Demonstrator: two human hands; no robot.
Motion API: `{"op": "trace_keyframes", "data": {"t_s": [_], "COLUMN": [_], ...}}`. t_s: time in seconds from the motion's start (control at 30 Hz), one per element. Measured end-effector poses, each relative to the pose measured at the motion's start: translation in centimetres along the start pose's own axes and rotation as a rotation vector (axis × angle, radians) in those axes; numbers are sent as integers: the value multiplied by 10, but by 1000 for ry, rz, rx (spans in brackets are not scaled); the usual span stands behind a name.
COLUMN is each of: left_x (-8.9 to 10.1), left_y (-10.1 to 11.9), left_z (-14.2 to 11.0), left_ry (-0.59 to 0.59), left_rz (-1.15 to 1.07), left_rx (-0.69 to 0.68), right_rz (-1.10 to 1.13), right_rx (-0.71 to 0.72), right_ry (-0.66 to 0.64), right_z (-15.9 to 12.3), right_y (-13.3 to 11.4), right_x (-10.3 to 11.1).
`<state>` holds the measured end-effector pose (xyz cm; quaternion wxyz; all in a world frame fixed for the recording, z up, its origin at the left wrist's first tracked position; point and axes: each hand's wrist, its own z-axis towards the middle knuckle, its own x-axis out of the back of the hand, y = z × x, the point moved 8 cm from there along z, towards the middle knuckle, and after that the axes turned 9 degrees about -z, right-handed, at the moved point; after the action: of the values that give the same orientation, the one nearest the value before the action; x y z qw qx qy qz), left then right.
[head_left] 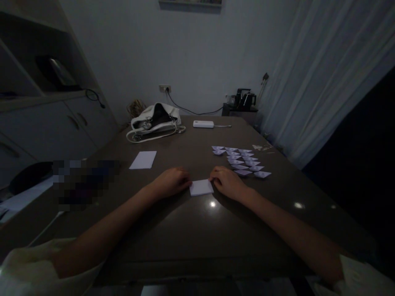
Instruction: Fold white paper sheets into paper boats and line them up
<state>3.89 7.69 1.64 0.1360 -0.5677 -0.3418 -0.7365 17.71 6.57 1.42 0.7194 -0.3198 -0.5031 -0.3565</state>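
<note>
A small folded sheet of white paper (201, 188) lies on the table in front of me, between my two hands. My left hand (175, 181) is closed, with its curled fingertips at the paper's left edge. At the upper right corner of the paper, my right hand (228, 182) pinches with thumb and fingers. Just beyond my right hand stand several folded paper boats (242, 161), set out in rows. A stack of white paper (143, 160) rests flat on the table, farther off to the left.
A white handbag (156, 121) stands at the table's far left, near a white power bank (203, 124) with a short cable. Paper scraps (261, 147) lie by the right edge. An electric kettle (247, 100) is on a dark stand behind. Pixelated items cover the left side.
</note>
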Motion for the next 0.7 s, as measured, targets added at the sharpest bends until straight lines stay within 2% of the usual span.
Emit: {"op": "trace_keyframes", "data": {"t_s": [0.37, 0.7], "left_x": [1, 0], "left_y": [-5, -11], "left_z": [-1, 1], "left_ry": [14, 11], "left_rz": [-48, -78], "left_rx": [47, 26], "right_rz": [-4, 9], "right_rx": [10, 9], "right_ry": [17, 34], "right_z": [4, 5], "right_y": [1, 4], "right_x": [-4, -6]}}
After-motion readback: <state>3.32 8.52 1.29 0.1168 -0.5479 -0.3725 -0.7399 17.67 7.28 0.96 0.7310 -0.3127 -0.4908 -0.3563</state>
